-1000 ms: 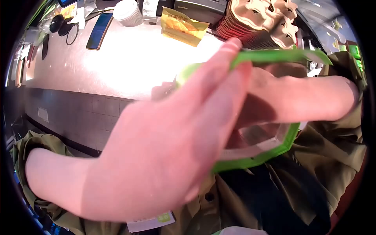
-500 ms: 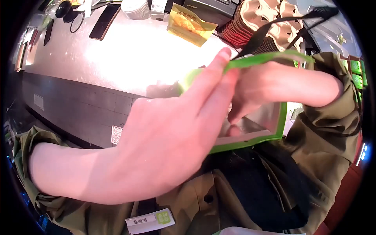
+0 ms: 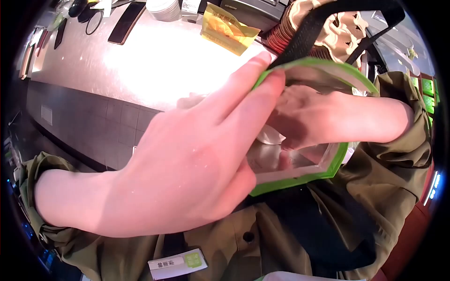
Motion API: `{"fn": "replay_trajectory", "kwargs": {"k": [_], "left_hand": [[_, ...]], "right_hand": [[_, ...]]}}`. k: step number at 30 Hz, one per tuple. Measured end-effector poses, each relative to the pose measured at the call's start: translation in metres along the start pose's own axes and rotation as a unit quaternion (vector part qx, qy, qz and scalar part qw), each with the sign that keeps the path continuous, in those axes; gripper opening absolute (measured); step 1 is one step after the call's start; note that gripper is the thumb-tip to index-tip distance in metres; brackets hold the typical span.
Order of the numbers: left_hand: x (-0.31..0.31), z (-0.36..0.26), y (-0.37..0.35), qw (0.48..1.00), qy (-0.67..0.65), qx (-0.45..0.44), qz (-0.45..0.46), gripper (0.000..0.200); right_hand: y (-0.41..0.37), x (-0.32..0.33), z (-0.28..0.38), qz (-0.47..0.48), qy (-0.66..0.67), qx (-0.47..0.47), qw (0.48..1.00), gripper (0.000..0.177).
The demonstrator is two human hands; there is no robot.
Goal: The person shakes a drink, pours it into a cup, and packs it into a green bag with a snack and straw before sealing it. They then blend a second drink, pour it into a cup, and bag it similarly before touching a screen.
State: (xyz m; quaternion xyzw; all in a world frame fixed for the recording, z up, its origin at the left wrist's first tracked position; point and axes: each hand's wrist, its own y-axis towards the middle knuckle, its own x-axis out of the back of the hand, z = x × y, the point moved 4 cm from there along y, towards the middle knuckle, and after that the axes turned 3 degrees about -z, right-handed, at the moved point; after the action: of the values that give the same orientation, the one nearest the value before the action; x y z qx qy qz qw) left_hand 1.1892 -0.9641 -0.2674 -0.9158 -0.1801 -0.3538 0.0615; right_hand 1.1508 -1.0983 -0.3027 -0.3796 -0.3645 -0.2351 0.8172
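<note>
A green-edged bag [image 3: 323,173] with a silvery lining and black straps is open in front of my body. My left hand [image 3: 201,145] grips its rim at the upper left between its fingers. My right hand [image 3: 309,117] reaches inside the opening, fingers bent downward. A small whitish item [image 3: 271,136] shows beside the right fingertips; whether they hold it is hidden. One black strap [image 3: 304,37] rises from the rim near my left fingertips.
On the metal counter [image 3: 93,70] lie a phone [image 3: 126,22] and a yellow packet [image 3: 228,30]. Behind them stand stacked white lids [image 3: 163,8], a dark printer [image 3: 253,10] and stacked cardboard cup carriers [image 3: 344,33]. A name tag [image 3: 178,264] hangs on my clothing.
The bag's opening shows wider, and its far edge arches higher. My right hand has shifted slightly lower within it. The whitish item has come into sight, and the black strap stands broader.
</note>
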Motion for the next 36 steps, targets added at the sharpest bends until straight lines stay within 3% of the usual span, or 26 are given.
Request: {"fn": "replay_trajectory", "kwargs": {"k": [7,9,10,12,13,14,16,17,18,20,21,23,24,28,31,36], "left_hand": [[-0.006,0.031,-0.009,0.993,-0.105,-0.024,-0.056,0.060],[-0.009,0.033,-0.009,0.991,-0.100,-0.044,-0.075,0.056],[-0.010,0.032,-0.009,0.991,-0.096,-0.048,-0.080,0.054],[-0.018,0.029,-0.010,0.987,-0.122,-0.054,-0.091,0.053],[-0.021,0.027,-0.012,0.982,-0.142,-0.067,-0.108,0.053],[-0.022,0.025,-0.011,0.983,-0.143,-0.059,-0.099,0.053],[-0.022,0.024,-0.009,0.984,-0.140,-0.055,-0.090,0.052],[-0.022,0.023,-0.007,0.985,-0.136,-0.060,-0.091,0.051],[-0.022,0.024,-0.008,0.984,-0.143,-0.057,-0.090,0.051],[-0.022,0.022,-0.008,0.983,-0.155,-0.049,-0.089,0.049],[-0.021,0.022,-0.008,0.981,-0.139,-0.063,-0.116,0.046],[-0.019,0.021,-0.005,0.980,-0.115,-0.078,-0.143,0.040],[-0.018,0.020,-0.004,0.981,-0.107,-0.078,-0.143,0.037],[-0.014,0.029,0.006,0.983,-0.124,-0.087,-0.102,0.029],[-0.013,0.029,0.006,0.980,-0.149,-0.103,-0.085,0.036],[-0.007,0.037,0.013,0.980,-0.157,-0.117,-0.035,0.049]], "right_hand": [[0.003,-0.013,0.020,-0.039,-0.132,0.029,0.990,0.052],[-0.027,0.039,0.049,0.071,-0.068,0.046,0.994,0.054],[-0.077,0.066,0.037,0.161,-0.043,0.040,0.985,0.048],[-0.101,0.103,0.006,0.084,0.050,-0.028,0.995,0.035],[-0.078,0.110,-0.020,-0.086,0.125,-0.083,0.985,0.029],[-0.054,0.109,-0.051,-0.255,0.200,-0.135,0.936,0.024],[0.006,0.094,-0.094,-0.315,0.276,-0.175,0.891,0.026],[0.034,0.084,-0.092,-0.240,0.226,-0.247,0.911,0.028],[0.066,0.056,-0.125,-0.271,0.242,-0.249,0.898,0.038],[0.106,0.025,-0.148,-0.262,-0.045,-0.215,0.940,0.053],[0.119,0.008,-0.151,-0.206,-0.104,-0.237,0.944,0.043],[0.134,-0.013,-0.163,-0.225,-0.032,-0.253,0.940,0.031],[0.133,-0.011,-0.170,-0.217,-0.087,-0.268,0.934,0.022],[0.032,0.065,-0.131,-0.259,-0.071,-0.277,0.922,0.025],[-0.054,0.084,-0.076,-0.376,-0.012,-0.276,0.885,0.026],[-0.156,0.038,0.027,-0.629,0.117,-0.201,0.742,0.027]]}}
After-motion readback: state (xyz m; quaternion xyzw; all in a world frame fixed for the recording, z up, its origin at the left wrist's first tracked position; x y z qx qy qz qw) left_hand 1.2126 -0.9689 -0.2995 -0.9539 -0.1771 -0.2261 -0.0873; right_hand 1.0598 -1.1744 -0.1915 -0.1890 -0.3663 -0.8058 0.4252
